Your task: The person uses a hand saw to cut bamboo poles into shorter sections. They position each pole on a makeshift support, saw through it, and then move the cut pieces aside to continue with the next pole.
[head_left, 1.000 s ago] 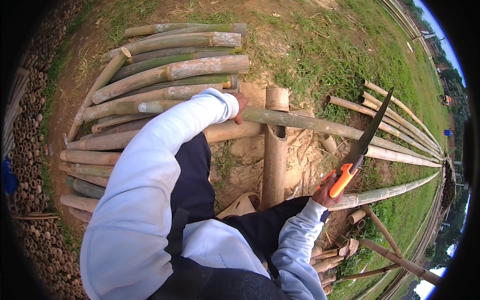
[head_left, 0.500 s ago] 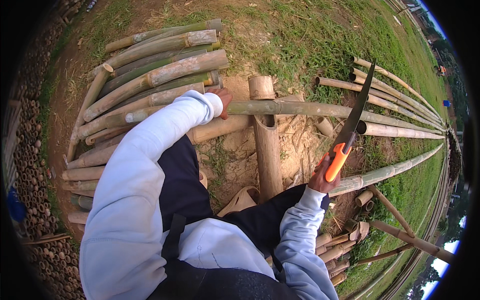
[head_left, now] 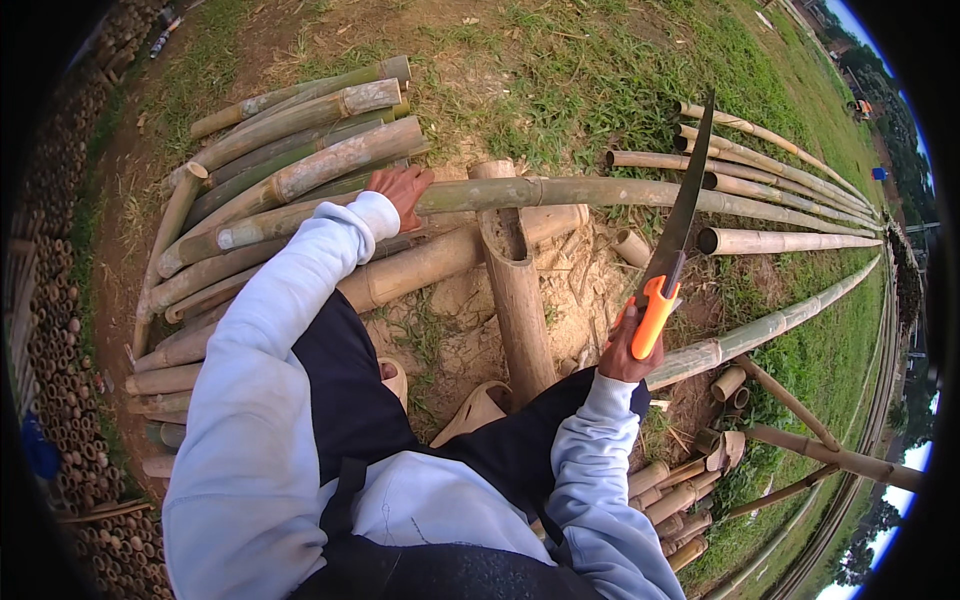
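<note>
My left hand is closed over a long greenish bamboo pole. The pole runs from the cut lengths at left, past a notched bamboo post, far out to the right. It seems raised a little above the post's notch, though the gap is hard to judge. In my right hand is a handsaw with an orange handle. Its dark blade points up and away, crossing in front of the pole in this view; I cannot tell that it touches. A thick bamboo log lies crosswise by the post.
Stacked cut bamboo lengths lie at left, with more poles on the grass at right. Short bamboo pieces are piled by my right forearm, near a bamboo frame. Sawdust covers the ground around the post.
My left hand has moved away from me and slightly left, shifting the bamboo pole up and off the post's notch. The saw stays in my right hand, much as before. The view has shifted slightly.
</note>
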### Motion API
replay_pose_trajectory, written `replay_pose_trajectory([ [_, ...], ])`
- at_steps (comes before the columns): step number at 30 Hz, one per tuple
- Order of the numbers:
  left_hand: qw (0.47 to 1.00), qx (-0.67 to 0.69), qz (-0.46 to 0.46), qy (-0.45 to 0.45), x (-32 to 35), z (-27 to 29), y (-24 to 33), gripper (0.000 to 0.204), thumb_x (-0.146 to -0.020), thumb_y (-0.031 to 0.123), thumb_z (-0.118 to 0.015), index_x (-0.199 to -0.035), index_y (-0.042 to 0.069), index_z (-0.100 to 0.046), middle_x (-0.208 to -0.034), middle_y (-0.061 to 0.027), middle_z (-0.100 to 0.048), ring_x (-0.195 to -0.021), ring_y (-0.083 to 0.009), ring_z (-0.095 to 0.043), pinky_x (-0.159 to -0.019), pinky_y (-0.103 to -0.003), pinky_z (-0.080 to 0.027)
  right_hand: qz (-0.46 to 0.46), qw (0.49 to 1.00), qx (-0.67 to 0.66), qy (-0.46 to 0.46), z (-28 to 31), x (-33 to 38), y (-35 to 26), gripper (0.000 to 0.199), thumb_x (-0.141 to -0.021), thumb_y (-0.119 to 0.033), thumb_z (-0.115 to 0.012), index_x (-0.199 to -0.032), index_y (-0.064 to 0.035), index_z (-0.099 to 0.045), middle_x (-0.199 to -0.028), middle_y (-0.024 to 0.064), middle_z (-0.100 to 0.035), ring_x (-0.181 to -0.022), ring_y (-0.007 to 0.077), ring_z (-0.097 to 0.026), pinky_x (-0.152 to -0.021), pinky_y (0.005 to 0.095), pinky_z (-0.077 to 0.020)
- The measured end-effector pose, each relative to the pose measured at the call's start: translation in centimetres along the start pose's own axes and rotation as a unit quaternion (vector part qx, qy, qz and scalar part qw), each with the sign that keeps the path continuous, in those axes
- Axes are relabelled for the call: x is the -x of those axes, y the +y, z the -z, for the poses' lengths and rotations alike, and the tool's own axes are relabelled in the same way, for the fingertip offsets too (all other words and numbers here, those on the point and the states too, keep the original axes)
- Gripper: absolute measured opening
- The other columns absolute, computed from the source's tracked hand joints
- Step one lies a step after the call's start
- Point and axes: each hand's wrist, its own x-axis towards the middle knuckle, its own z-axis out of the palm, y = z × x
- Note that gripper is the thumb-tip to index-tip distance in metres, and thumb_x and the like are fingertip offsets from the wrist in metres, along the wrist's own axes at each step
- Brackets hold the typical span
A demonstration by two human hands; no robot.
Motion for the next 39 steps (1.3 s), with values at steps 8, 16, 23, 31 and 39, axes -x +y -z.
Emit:
replay_pose_trajectory([
  [8,0.996,-0.039,-0.032,0.070,0.3,-0.7,-0.7,0.062,-0.077,0.021,-0.081,-0.130,0.011,-0.051,-0.125,-0.0126,-0.059,-0.121,-0.0324,-0.056,-0.105,-0.047,-0.043,0.032,0.999,0.026,0.009,-1.0,0.1,-1.7,0.015,-0.100,-0.009,-0.064,-0.107,0.0040,-0.067,-0.068,0.0013,-0.059,-0.056,0.0065,-0.050,-0.052,0.0221,-0.0390],
  [16,0.959,-0.086,-0.271,0.000,1.3,-3.5,0.6,0.061,-0.077,0.013,-0.073,-0.133,0.003,-0.052,-0.130,-0.0165,-0.056,-0.118,-0.0324,-0.056,-0.101,-0.040,-0.047,0.073,0.994,0.075,-0.009,-0.4,0.2,-0.6,0.012,-0.099,-0.009,-0.065,-0.105,0.0013,-0.067,-0.068,0.0000,-0.058,-0.053,0.0062,-0.049,-0.050,0.0220,-0.0391],
  [23,0.979,-0.172,-0.012,0.110,2.9,-11.6,0.5,0.058,-0.086,0.014,-0.063,-0.138,-0.006,-0.048,-0.133,-0.0230,-0.055,-0.125,-0.0372,-0.053,-0.109,-0.044,-0.044,0.042,0.999,-0.005,-0.006,-0.3,0.1,-0.2,0.021,-0.100,-0.009,-0.065,-0.115,0.0044,-0.067,-0.072,0.0027,-0.061,-0.056,0.0058,-0.050,-0.051,0.0209,-0.0387],
  [31,0.987,-0.145,0.043,0.059,4.1,-12.3,-0.8,0.031,-0.091,0.017,-0.056,-0.118,0.002,-0.060,-0.124,-0.0184,-0.063,-0.128,-0.0312,-0.054,-0.111,-0.043,-0.041,0.002,0.999,-0.034,0.000,0.1,0.5,-1.9,0.017,-0.099,-0.007,-0.065,-0.112,0.0038,-0.068,-0.074,0.0012,-0.060,-0.056,0.0046,-0.047,-0.051,0.0211,-0.0349],
  [39,0.989,-0.122,0.082,0.001,3.9,-10.3,-2.4,0.029,-0.092,0.015,-0.056,-0.117,0.004,-0.065,-0.128,-0.0123,-0.062,-0.126,-0.0304,-0.056,-0.105,-0.042,-0.047,0.026,0.998,-0.057,0.004,0.7,0.0,-1.3,0.012,-0.099,-0.008,-0.065,-0.106,0.0023,-0.065,-0.069,-0.0010,-0.054,-0.053,0.0042,-0.043,-0.048,0.0214,-0.0337],
])
